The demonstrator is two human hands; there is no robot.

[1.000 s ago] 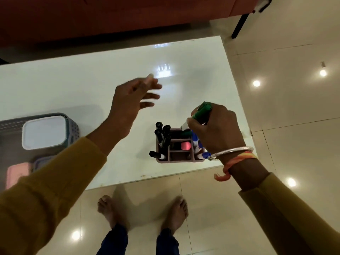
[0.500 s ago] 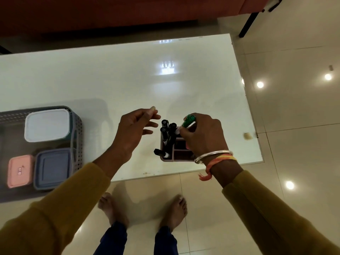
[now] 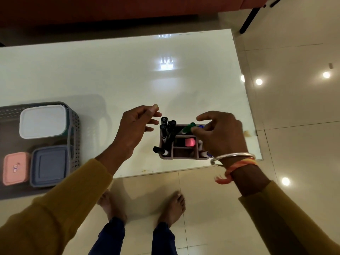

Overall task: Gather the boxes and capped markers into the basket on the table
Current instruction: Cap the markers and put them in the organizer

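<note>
The right hand (image 3: 220, 137) is pinching the green marker (image 3: 187, 128) in the desk organizer (image 3: 184, 157) while the left hand (image 3: 134, 127) is hovering, fingers loosely spread, beside it.

Home, looked like a living room: I stood barefoot on glossy beige floor tiles (image 3: 294, 144), low white table (image 3: 110, 74), red sofa (image 3: 110, 10) behind it.

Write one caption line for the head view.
Right hand pinches a green marker in the organizer; left hand hovers open nearby.
</note>
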